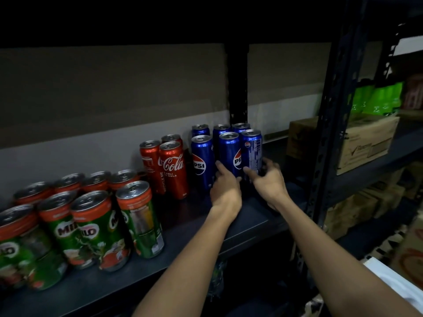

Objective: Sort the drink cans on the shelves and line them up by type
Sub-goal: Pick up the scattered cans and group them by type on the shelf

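- I see both hands reaching onto a dark shelf (229,227), at the group of blue Pepsi cans (226,152) standing upright near the shelf's right end.
- My left hand (225,188) is at the foot of the front middle Pepsi can (229,154); its thumb lies up along the can's left side. The other fingers are hidden behind the hand, so I cannot tell whether they grip it.
- My right hand (267,179) curls around the lower part of the front right Pepsi can (251,152), thumb on the near face and fingers wrapping round the far side. The hand is a little blurred.
- The Pepsi cans stand in two rows, three in front and three behind, touching or just beside one another.
- Just left of them stand three red Coca-Cola cans (169,165), upright and close together.
- Further left, at the shelf's near edge, is a cluster of green Milo cans (91,225) with orange tops, upright and in rows.
- A black slotted upright post (332,133) closes the shelf on the right. Beyond it a cardboard box (366,143) sits on another shelf with green packets (377,99) behind it.
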